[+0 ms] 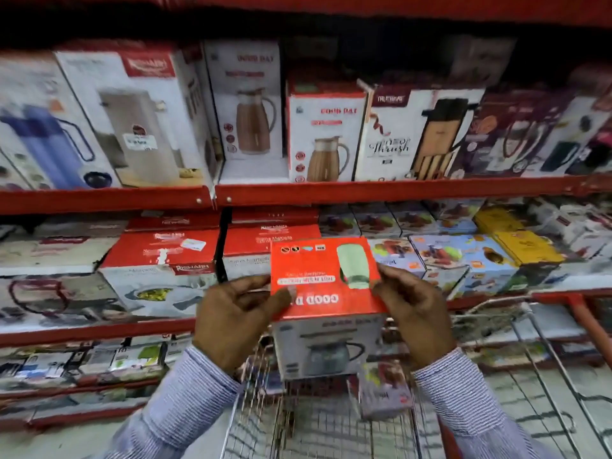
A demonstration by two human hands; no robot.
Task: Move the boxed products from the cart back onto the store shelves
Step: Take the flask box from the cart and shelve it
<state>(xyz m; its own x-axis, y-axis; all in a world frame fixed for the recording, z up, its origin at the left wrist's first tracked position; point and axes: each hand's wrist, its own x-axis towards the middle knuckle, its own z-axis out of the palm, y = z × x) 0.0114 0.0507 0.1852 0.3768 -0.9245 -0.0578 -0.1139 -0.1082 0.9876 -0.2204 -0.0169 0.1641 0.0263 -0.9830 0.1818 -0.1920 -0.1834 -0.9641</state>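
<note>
I hold a red and white jug box (326, 293) in front of me with both hands, above the wire cart (318, 425). Its red face with upside-down white lettering points up; its white face with a jug picture points at me. My left hand (238, 318) grips the box's left edge, thumb on the red face. My right hand (414, 313) grips its right edge. A smaller pale box (384, 389) with fruit pictures lies in the cart under the held box. The red store shelves (381, 192) stand right behind.
The upper shelf holds tall jug and flask boxes (326, 134), with a dark gap (390, 58) above the shorter ones. The middle shelf (99, 331) carries red cookware boxes (159, 256) and colourful juicer boxes (463, 256). A red cart handle (586, 313) rises at right.
</note>
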